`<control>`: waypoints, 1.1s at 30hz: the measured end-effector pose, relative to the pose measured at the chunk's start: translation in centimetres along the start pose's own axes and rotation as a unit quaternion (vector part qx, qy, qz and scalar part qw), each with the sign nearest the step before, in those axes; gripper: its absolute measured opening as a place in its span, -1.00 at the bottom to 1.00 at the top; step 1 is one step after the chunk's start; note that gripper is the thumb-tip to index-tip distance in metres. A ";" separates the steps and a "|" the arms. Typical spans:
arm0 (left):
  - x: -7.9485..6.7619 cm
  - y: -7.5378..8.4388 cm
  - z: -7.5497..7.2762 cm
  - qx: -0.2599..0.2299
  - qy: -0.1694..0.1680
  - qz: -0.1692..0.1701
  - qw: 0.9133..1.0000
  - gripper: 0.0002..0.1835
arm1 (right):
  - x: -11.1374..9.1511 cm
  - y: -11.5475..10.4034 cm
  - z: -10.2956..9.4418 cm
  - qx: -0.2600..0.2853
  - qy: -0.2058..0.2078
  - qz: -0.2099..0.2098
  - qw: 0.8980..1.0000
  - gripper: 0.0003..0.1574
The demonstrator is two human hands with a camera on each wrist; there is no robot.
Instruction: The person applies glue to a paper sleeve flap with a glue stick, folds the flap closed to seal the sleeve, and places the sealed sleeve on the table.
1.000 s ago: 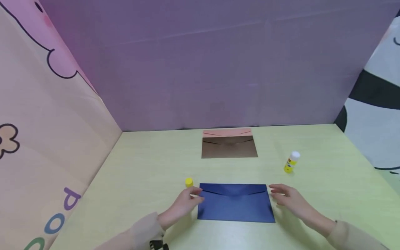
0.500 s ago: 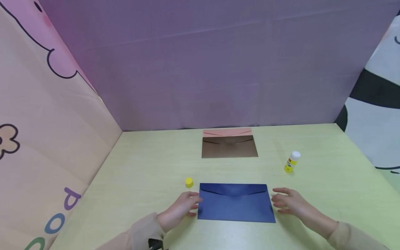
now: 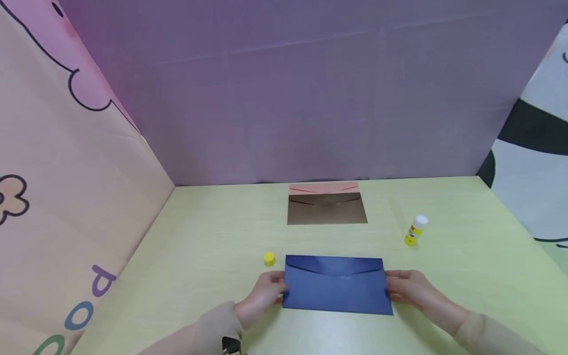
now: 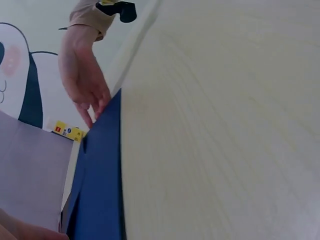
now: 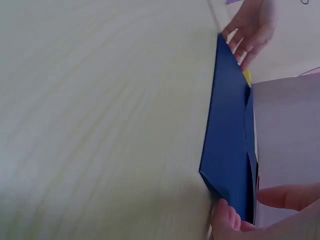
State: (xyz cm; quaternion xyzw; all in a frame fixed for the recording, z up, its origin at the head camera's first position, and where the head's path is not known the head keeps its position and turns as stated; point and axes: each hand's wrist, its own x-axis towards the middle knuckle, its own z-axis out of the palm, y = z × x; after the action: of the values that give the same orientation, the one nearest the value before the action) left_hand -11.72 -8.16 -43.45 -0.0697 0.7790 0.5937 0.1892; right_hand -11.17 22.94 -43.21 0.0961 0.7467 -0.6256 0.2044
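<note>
A dark blue envelope [image 3: 337, 287] with its flap side up lies between my two hands near the table's front. My left hand [image 3: 263, 294] pinches its left edge, thumb on top. At the opposite edge my right hand [image 3: 414, 292] grips it, some fingers tucked underneath. The right wrist view has those curled fingers [image 5: 227, 217] under the near corner. Slightly raised, the envelope appears tilted off the table. Just beyond the left hand stands a small yellow cap [image 3: 269, 259]. A yellow glue stick [image 3: 416, 230] with a white cap stands upright farther right.
Toward the back of the pale table [image 3: 213, 222] lies a brown envelope [image 3: 327, 211], with a pink envelope [image 3: 324, 188] behind it. A purple cloth wall [image 3: 284, 98] closes off the back, and printed cloths hang at both sides.
Both hands have closed in on the blue envelope's side edges and taken hold of it. The envelope has come up slightly. Glue stick, cap and the other envelopes have stayed put.
</note>
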 end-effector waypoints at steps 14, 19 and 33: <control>2.2 2.3 0.8 0.015 0.077 0.065 0.995 -0.47 | 1.7 -2.5 -0.5 -0.124 0.104 -0.059 0.985 -0.35; 3.8 3.4 0.9 0.021 0.104 0.088 0.990 -0.45 | 2.9 -4.0 -0.8 -0.122 0.106 -0.067 0.985 -0.35; 21.5 -3.1 1.5 0.092 0.226 0.102 0.964 -0.47 | 7.2 -7.0 -0.4 -0.103 0.108 -0.045 0.988 -0.31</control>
State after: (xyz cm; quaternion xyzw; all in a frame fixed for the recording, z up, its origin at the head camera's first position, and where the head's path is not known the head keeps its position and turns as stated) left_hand -30.13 -5.12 -54.65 -0.1045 0.8558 0.5043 -0.0483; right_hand -20.50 21.15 -39.90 0.1080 0.8282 -0.5402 0.1024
